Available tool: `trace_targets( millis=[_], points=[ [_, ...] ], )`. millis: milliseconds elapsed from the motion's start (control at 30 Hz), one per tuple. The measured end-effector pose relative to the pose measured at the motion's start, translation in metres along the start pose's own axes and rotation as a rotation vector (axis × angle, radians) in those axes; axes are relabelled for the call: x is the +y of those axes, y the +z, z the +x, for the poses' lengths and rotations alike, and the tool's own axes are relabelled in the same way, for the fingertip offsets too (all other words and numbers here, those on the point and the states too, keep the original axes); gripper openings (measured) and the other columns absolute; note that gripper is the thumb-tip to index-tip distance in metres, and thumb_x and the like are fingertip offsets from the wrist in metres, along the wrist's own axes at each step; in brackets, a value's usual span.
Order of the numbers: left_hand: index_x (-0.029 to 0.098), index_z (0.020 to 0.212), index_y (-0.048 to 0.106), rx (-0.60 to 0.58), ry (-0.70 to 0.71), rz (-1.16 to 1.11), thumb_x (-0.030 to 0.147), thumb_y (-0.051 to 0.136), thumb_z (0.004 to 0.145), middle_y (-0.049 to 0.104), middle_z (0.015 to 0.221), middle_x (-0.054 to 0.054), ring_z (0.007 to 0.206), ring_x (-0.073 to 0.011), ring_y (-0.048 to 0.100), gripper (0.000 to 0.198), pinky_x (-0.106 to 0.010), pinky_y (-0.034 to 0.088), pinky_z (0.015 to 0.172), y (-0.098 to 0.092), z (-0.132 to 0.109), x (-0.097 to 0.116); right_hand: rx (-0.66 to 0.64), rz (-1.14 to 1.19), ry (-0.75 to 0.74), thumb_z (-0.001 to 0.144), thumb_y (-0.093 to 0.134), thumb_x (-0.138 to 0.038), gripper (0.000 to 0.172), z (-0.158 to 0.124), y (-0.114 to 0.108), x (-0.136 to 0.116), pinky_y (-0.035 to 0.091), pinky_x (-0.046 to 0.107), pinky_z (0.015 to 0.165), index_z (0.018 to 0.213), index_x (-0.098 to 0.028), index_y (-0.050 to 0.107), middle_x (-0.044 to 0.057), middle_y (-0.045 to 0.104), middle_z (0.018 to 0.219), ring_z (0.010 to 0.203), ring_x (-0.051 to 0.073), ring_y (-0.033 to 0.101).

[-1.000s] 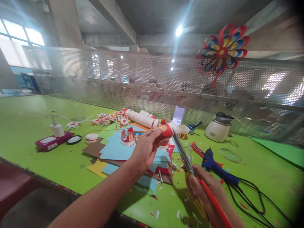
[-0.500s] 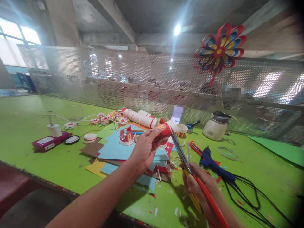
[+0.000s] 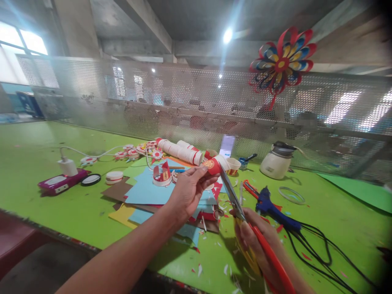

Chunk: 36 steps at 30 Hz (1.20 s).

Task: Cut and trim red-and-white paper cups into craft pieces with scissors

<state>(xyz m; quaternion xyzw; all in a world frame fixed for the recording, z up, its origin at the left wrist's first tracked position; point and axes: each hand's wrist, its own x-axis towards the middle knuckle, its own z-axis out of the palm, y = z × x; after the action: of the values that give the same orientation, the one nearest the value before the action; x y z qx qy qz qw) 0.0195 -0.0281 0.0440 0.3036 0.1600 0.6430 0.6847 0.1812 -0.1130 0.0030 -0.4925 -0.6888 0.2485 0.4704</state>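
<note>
Between the thumb and fingers of my left hand (image 3: 191,190) is a red and white paper cup (image 3: 212,165) with gold print, held on its side. My right hand (image 3: 255,234) is closed around the handles of a pair of scissors (image 3: 232,195), one red and one yellow. The blades point up and to the left, and their tips meet the cup's edge. Below my left hand lies a stack of coloured paper sheets (image 3: 143,191), with a cut cup (image 3: 162,174) on it.
White paper cups (image 3: 180,152) lie in nested rows behind. To the right are a blue glue gun (image 3: 277,210) with black cable, a tape ring (image 3: 291,195) and a white jug (image 3: 275,161). A purple power strip (image 3: 63,181) sits left. Paper scraps litter the green table (image 3: 24,163).
The view has shifted slightly. Both hands keep nearly the same pose, with the scissor tips still at the cup's edge.
</note>
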Motion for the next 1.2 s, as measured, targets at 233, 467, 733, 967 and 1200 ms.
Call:
trace_targets(
  millis=[233,467,733,967,1200],
  points=[
    [0.006,0.073,0.065,-0.010,-0.004,0.003,0.011,0.065,0.073,0.067,0.080,-0.010,0.073,-0.0150,0.066,0.005,-0.027,0.054,0.075,0.0003,-0.0005,0.0005,-0.022,-0.008,-0.015,0.088,0.043,-0.048,0.038,-0.0016,-0.0006,-0.0024,0.039,0.028,0.053,0.104,-0.017,0.059,-0.001,0.052,0.057,0.061,0.018,0.056],
    [0.007,0.075,0.064,-0.004,-0.027,0.016,0.010,0.062,0.074,0.067,0.081,-0.012,0.077,-0.0167,0.066,0.004,-0.028,0.054,0.074,0.0028,-0.0024,0.0030,-0.060,-0.105,-0.055,0.087,0.045,-0.045,0.034,0.0007,-0.0063,0.0018,0.044,0.028,0.057,0.103,-0.020,0.061,0.003,0.060,0.068,0.064,0.020,0.059],
    [0.007,0.075,0.063,-0.005,-0.014,0.017,0.011,0.062,0.075,0.067,0.079,-0.011,0.074,-0.0155,0.066,0.004,-0.027,0.054,0.073,0.0010,-0.0021,0.0022,0.005,-0.037,-0.022,0.087,0.044,-0.048,0.037,-0.0017,-0.0002,-0.0015,0.041,0.028,0.057,0.103,-0.019,0.061,0.000,0.056,0.062,0.062,0.019,0.055],
    [0.008,0.070,0.061,-0.009,0.003,-0.005,0.011,0.064,0.073,0.066,0.075,-0.008,0.070,-0.0143,0.066,0.006,-0.028,0.054,0.073,0.0025,-0.0034,0.0027,0.011,-0.055,-0.007,0.085,0.044,-0.051,0.039,-0.0017,-0.0003,-0.0006,0.036,0.028,0.053,0.102,-0.020,0.060,-0.002,0.055,0.061,0.051,0.016,0.049],
    [0.008,0.070,0.061,-0.012,0.000,0.011,0.011,0.064,0.074,0.066,0.074,-0.009,0.069,-0.0145,0.066,0.006,-0.028,0.053,0.073,0.0036,-0.0043,0.0023,0.014,-0.070,-0.021,0.085,0.042,-0.052,0.040,-0.0023,0.0012,-0.0011,0.035,0.028,0.052,0.103,-0.021,0.059,-0.002,0.055,0.061,0.050,0.015,0.047]
  ],
)
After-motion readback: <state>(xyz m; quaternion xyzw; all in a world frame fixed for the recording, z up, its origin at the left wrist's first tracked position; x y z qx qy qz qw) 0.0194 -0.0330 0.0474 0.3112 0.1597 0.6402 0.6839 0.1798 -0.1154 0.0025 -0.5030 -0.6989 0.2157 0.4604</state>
